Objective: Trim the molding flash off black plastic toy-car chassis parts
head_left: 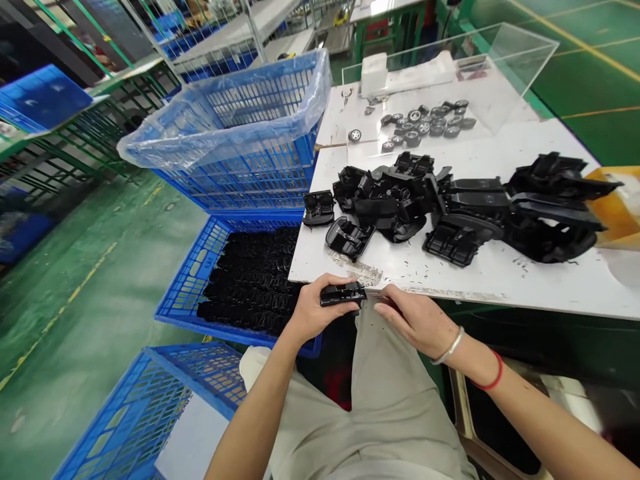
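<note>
Just off the front edge of the white table, my left hand grips a black molded plastic part between thumb and fingers. It looks like one of the toy car interior pieces on the table. My right hand is beside it, fingers curled and thumb pressed in, close to the part's right end. Whatever lies between those fingers, if anything, is hidden. More black plastic parts lie heaped beyond my hands.
Small toy wheels sit at the back near a clear acrylic cover. Left of the table stand a plastic-lined blue crate and a blue bin of black parts. Another blue crate is lower left. A yellow container stands right.
</note>
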The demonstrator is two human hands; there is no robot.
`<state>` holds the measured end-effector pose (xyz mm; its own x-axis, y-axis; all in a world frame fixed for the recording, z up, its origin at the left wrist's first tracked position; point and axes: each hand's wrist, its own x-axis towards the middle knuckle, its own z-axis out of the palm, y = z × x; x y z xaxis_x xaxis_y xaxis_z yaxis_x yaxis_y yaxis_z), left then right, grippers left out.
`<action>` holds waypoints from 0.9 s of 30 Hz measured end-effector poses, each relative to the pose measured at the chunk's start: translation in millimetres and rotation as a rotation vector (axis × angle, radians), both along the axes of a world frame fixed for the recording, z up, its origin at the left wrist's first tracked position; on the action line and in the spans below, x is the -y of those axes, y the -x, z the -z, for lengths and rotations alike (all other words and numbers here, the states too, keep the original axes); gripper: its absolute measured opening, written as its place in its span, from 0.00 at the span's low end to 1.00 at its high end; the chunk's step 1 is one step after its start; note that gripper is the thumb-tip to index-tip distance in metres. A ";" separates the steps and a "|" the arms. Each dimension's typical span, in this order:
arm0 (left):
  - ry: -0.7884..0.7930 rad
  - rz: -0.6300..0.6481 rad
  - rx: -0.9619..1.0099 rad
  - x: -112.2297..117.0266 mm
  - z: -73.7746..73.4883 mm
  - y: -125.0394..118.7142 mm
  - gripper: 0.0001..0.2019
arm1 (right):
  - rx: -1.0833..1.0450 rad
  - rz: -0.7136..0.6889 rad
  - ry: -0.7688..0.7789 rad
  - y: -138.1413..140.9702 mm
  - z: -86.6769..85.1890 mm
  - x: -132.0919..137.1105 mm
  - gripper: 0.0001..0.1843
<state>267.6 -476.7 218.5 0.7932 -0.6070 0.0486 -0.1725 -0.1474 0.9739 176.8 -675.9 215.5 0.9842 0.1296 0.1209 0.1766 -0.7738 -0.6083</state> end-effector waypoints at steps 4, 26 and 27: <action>-0.006 0.029 0.017 -0.2 5.4 -4.5 0.19 | 0.010 0.027 0.095 -4.5 9.2 -2.1 0.25; 0.033 0.047 -0.067 -1.1 5.4 -6.6 0.17 | 0.151 0.010 0.364 -13.5 11.7 -7.7 0.30; 0.032 0.045 -0.064 -1.2 5.8 -6.2 0.18 | 0.164 0.007 0.374 -13.4 12.2 -7.7 0.30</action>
<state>273.7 -475.6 212.7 0.7674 -0.6409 0.0183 -0.1155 -0.1100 0.9872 190.2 -668.2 203.3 0.9567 0.1880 0.2223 0.2421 -0.9378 -0.2489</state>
